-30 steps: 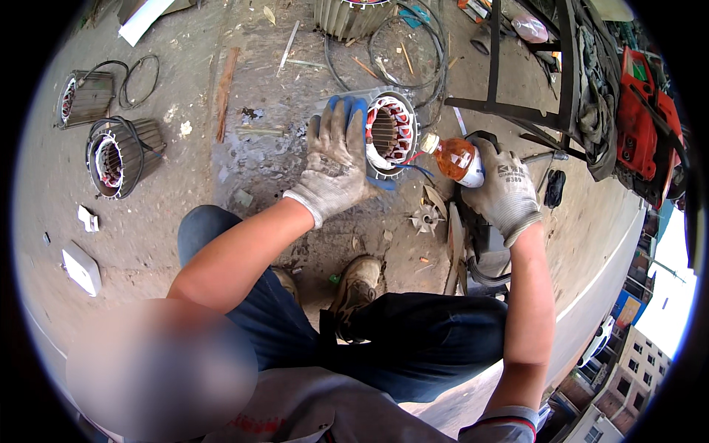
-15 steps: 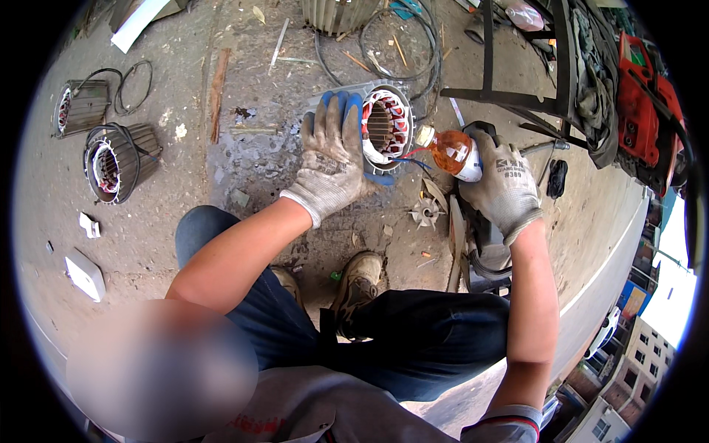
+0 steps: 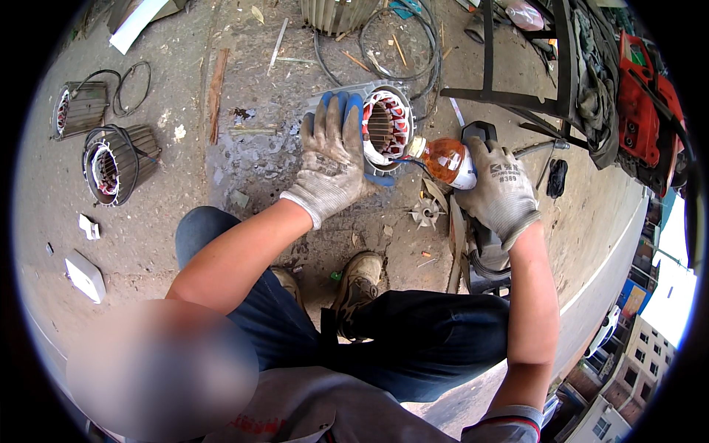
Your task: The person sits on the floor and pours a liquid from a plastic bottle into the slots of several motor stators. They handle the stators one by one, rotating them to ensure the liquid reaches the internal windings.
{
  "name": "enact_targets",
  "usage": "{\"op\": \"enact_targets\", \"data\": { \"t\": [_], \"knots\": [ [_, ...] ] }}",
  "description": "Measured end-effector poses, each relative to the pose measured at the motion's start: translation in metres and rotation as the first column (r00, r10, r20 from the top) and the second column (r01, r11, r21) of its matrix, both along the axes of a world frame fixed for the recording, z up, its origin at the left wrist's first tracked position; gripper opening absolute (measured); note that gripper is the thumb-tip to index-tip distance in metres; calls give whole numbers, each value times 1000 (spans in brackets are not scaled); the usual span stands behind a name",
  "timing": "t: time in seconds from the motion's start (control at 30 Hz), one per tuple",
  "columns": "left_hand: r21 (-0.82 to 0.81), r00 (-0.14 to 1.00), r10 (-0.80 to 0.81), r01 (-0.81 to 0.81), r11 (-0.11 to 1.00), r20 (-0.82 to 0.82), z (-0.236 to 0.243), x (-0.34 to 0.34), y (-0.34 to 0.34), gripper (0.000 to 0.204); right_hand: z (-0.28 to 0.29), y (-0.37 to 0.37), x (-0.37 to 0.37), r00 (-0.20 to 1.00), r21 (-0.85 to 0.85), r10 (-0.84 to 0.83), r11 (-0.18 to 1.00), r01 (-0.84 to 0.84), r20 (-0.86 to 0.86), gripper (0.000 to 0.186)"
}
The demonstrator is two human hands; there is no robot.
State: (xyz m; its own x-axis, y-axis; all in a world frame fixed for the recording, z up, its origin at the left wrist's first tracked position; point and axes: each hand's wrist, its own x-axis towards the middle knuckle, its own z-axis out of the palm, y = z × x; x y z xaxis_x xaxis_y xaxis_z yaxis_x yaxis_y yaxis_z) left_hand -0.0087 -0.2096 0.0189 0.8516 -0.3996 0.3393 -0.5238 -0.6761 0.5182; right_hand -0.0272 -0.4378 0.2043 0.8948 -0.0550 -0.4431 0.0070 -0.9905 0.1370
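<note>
The motor stator [image 3: 384,129] lies on its side on the concrete floor [image 3: 244,170], its open end turned toward the person so that the reddish copper windings and white slot liners show inside the ring of laminations. The left hand [image 3: 332,159], in a grey glove with blue fingertips, is spread over the stator's housing and presses on it from the left, fingers curled over the top edge. The right hand [image 3: 502,192], gloved likewise, is wrapped around a small bottle of amber liquid [image 3: 443,159], tipped so its neck points at the lower right edge of the windings, touching or just short of them; whether liquid is running out cannot be told.

By the look of it the coating is under way rather than finished: the bottle looks still fairly full, and no part of the windings shows clearly wet, so most of the ring likely remains.

Just below lies a small white fan wheel [image 3: 427,213]. Well apart to the left stand two more stators [image 3: 111,159], and loose cable [image 3: 399,44] loops behind.
</note>
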Motion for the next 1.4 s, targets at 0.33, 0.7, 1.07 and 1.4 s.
{"op": "enact_targets", "data": {
  "t": [0.33,0.7,1.07,1.4],
  "knots": [
    [1,1000,3,-3,1000,-17,0,0,1,144,-1,2,5,997,1,-24,1000,24,-78,76],
    [-2,1000,-2,2,1000,-3,0,0,0,145,-2,-2,3,999,-23,-23,1000,22,-29,64],
    [6,999,32,-32,999,18,1,-1,-2,144,-4,-11,-5,999,41,37,998,-37,16,69],
    [37,999,37,-38,999,13,2,-1,-2,143,1,-11,-5,1000,17,14,1000,-14,-22,58]
  ]
}}
